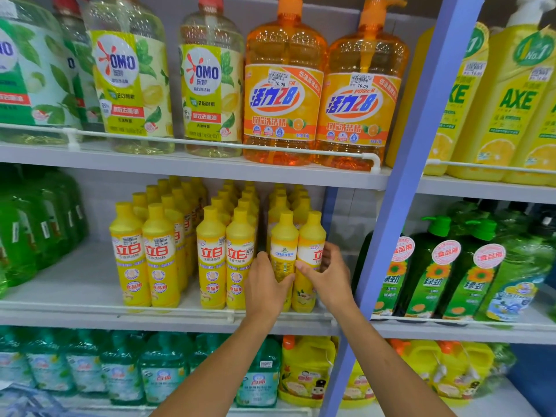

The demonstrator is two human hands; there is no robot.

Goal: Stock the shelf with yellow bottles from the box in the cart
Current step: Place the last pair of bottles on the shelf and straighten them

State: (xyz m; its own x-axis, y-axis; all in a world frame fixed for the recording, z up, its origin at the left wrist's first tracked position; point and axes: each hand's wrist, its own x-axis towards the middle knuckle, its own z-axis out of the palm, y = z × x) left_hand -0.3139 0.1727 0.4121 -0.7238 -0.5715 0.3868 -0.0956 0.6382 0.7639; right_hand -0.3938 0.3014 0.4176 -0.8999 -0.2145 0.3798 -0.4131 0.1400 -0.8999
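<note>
My left hand (pixel 264 284) wrapped one yellow bottle (pixel 283 251), hiding its base; right hand (pixel 328 276) at 3 o'clock pinched its neighbour (pixel 311 236), fingertips hidden behind.

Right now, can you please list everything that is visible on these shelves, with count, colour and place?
small yellow bottles: many, in rows, yellow, middle shelf centre
turned bottle: one, yellow, front right of those rows, back label facing out
orange pump bottles: two, orange, top shelf centre
clear bottles: at least two at front, pale yellow-green, top shelf left
green bottles: several, green, middle shelf far left
dark green pump bottles: several, right bay, middle shelf
tall yellow bottles: several, yellow, right bay, top shelf
teal bottles: many, bottom shelf left
yellow jugs: several, bottom shelf centre and right
blue post: one, between the bays
left hand: on the turned bottle
right hand: on the neighbouring bottle
</note>
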